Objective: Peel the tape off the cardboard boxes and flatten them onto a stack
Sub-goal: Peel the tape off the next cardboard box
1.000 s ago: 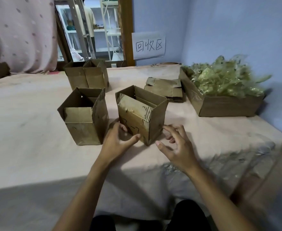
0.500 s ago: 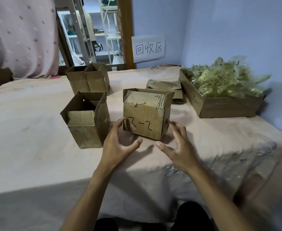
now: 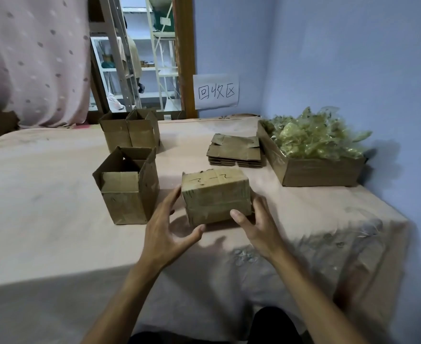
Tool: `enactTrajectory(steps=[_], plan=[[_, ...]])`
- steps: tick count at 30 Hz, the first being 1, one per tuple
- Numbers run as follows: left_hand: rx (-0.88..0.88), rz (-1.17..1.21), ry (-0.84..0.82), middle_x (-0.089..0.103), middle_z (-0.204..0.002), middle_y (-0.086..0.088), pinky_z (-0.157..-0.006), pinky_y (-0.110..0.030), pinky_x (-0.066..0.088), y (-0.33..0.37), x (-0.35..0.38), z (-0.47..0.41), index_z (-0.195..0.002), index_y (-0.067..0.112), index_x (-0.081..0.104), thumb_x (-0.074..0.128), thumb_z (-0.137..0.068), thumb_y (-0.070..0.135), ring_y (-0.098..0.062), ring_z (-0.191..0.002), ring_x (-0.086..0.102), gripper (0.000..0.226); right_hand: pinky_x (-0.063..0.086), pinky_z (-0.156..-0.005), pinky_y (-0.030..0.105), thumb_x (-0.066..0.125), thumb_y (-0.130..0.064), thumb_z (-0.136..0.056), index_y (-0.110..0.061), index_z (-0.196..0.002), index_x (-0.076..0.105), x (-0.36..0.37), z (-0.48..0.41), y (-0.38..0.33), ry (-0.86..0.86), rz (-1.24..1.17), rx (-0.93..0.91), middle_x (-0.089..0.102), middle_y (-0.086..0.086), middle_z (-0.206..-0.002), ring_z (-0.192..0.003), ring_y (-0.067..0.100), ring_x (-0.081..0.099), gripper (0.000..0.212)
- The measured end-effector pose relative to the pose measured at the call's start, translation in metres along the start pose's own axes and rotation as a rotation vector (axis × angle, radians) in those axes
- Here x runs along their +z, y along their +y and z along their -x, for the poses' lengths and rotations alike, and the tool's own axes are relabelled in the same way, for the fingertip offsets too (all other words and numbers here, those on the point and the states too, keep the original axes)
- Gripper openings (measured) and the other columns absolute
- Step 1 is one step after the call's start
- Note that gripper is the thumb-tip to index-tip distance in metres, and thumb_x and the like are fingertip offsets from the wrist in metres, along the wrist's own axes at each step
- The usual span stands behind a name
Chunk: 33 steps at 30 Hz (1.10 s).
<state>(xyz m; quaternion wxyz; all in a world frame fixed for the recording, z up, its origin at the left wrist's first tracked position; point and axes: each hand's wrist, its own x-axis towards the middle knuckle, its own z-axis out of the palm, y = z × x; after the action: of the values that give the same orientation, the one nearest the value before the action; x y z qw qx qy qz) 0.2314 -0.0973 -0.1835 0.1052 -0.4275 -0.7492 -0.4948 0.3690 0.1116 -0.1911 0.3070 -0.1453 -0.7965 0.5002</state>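
pink cloth is covering the counter point(image 3: 55, 219) under a blue wall bearing a paper sign point(image 3: 215, 91). the taped box point(image 3: 215, 194) is lying near the front, between both hands. the left hand point(image 3: 166, 234) is touching its left side, fingers spread and straight. the right hand point(image 3: 259, 227) is gripping its right corner, thumb on the front face, fingers curled behind it. an open box point(image 3: 127, 187) is crowding the left hand, two more open boxes point(image 3: 130, 131) standing behind it. the stack point(image 3: 236, 151) is lying beyond, beside a tray box point(image 3: 323, 172) of crumpled tape point(image 3: 313, 140).
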Motion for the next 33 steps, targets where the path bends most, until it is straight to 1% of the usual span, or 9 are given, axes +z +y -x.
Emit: enactTrajectory(steps=[6,9,15,19,24,26,29,31,33], plan=[[0.105,-0.059,-0.001,0.033,-0.164,0.010,-0.118,-0.029,0.037,0.017,-0.006,0.006,-0.163,0.025,0.021,0.075,-0.074,0.069,-0.002,-0.149,0.033,0.113,0.047,-0.108,0.032,0.068,-0.062,-0.084,-0.058,-0.134,0.050,-0.009,0.004,-0.023,-0.013,-0.107,-0.019,0.056,-0.005,-0.138,-0.127,0.001,0.055,0.054],[0.169,-0.101,-0.012,0.032,-0.166,0.008,-0.120,-0.018,0.029,0.025,-0.011,0.001,-0.163,0.020,0.023,0.076,-0.075,0.067,-0.005,-0.151,0.031,0.113,0.048,-0.109,0.041,0.068,-0.059,-0.087,-0.045,-0.133,0.056,-0.017,0.003,-0.030,-0.023,-0.180,-0.012,0.063,-0.006,-0.135,-0.127,0.008,0.059,0.050],[0.281,-0.193,-0.016,0.037,-0.164,-0.004,-0.121,-0.036,0.033,0.029,-0.023,-0.019,-0.161,0.012,0.030,0.075,-0.077,0.063,-0.014,-0.153,0.032,0.108,0.048,-0.110,0.045,0.067,-0.056,-0.087,-0.036,-0.132,0.060,-0.029,0.010,-0.034,-0.062,-0.160,0.060,0.070,-0.013,-0.127,-0.123,0.007,0.063,0.049],[0.283,-0.238,-0.085,0.039,-0.160,0.002,-0.114,-0.035,0.036,0.035,-0.030,-0.036,-0.159,0.020,0.035,0.071,-0.073,0.072,-0.008,-0.147,0.034,0.107,0.048,-0.110,0.048,0.067,-0.056,-0.091,-0.041,-0.131,0.060,-0.034,0.015,-0.030,-0.069,-0.128,0.096,0.069,-0.017,-0.127,-0.122,0.006,0.063,0.043],[0.303,-0.235,-0.193,0.034,-0.159,0.005,-0.112,-0.046,0.037,0.052,-0.030,-0.056,-0.153,0.027,0.041,0.075,-0.066,0.076,-0.013,-0.149,0.031,0.105,0.048,-0.110,0.039,0.064,-0.047,-0.096,-0.041,-0.129,0.060,-0.043,0.018,-0.032,-0.038,-0.093,0.097,0.069,-0.023,-0.124,-0.119,-0.003,0.062,0.035],[0.293,-0.186,-0.242,0.035,-0.160,0.008,-0.114,-0.039,0.033,0.059,-0.029,-0.061,-0.149,0.028,0.040,0.077,-0.062,0.076,-0.004,-0.148,0.029,0.105,0.050,-0.108,0.035,0.063,-0.048,-0.094,-0.044,-0.126,0.059,-0.047,0.019,-0.035,-0.027,-0.061,0.090,0.069,-0.027,-0.120,-0.115,-0.006,0.062,0.032],[0.249,-0.159,-0.263,0.048,-0.149,0.007,-0.105,-0.031,0.034,0.069,-0.026,-0.065,-0.143,0.030,0.038,0.076,-0.057,0.077,0.009,-0.127,0.035,0.104,0.051,-0.105,0.038,0.067,-0.062,-0.089,-0.046,-0.134,0.054,-0.054,0.016,-0.033,0.013,0.012,0.074,0.068,-0.023,-0.124,-0.116,-0.004,0.062,0.050],[0.254,-0.195,-0.259,0.053,-0.141,0.005,-0.100,-0.032,0.038,0.075,-0.026,-0.070,-0.140,0.028,0.040,0.075,-0.055,0.078,0.002,-0.122,0.040,0.104,0.051,-0.104,0.037,0.065,-0.077,-0.080,-0.042,-0.146,0.046,-0.060,0.014,-0.030,0.098,0.114,0.050,0.060,-0.018,-0.134,-0.120,-0.001,0.058,0.077],[0.293,-0.241,-0.257,0.054,-0.136,0.004,-0.099,-0.033,0.039,0.083,-0.027,-0.077,-0.138,0.027,0.041,0.073,-0.055,0.080,-0.007,-0.122,0.045,0.104,0.052,-0.098,0.035,0.063,-0.076,-0.079,-0.036,-0.145,0.047,-0.066,0.013,-0.036,0.199,0.201,-0.030,0.058,-0.016,-0.127,-0.115,0.002,0.058,0.079]])
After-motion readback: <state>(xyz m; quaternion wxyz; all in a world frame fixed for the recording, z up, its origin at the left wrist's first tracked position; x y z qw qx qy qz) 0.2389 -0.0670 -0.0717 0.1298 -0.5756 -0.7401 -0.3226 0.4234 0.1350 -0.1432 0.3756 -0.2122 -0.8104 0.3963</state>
